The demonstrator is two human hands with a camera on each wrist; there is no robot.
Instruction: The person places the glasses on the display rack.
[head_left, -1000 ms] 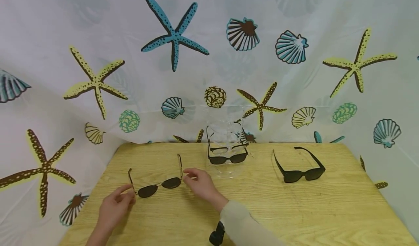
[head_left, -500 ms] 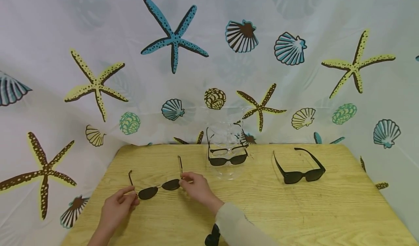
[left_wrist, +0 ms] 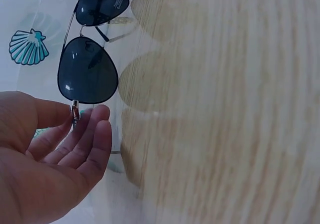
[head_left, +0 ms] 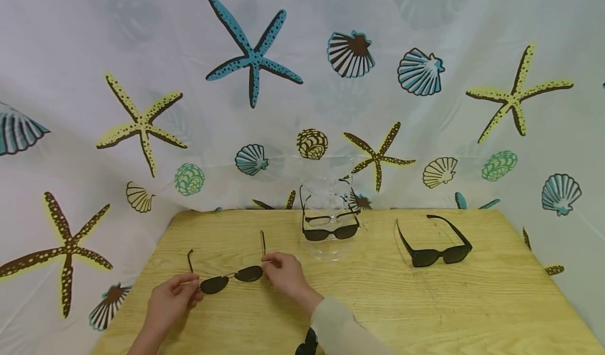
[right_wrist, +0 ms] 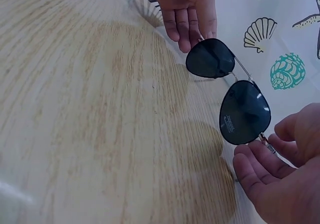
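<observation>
A pair of aviator sunglasses [head_left: 214, 285] with dark lenses and a thin metal frame is held between both hands at the left of the table, lenses towards the person and temples pointing away. My left hand [head_left: 170, 298] pinches the left hinge between thumb and fingers. At the opposite hinge, my right hand [head_left: 287, 276] grips with thumb and fingertips. Up close in the left wrist view, the left thumb lies against the metal hinge by the lens [left_wrist: 88, 71]. The right wrist view shows the right fingers just below the other lens [right_wrist: 245, 113].
A clear display stand [head_left: 326, 252] at the back middle carries black sunglasses [head_left: 331, 233] and, above them, clear-lensed glasses [head_left: 332, 218]. Black sunglasses [head_left: 439, 255] lie unfolded on the wooden table [head_left: 425, 313] at right. A black object [head_left: 308, 343] shows by the right sleeve. A patterned curtain [head_left: 302, 97] hangs behind.
Both hands have closed in on the aviator sunglasses, the right moving left onto its hinge and the left moving slightly right. The other glasses stay where they were.
</observation>
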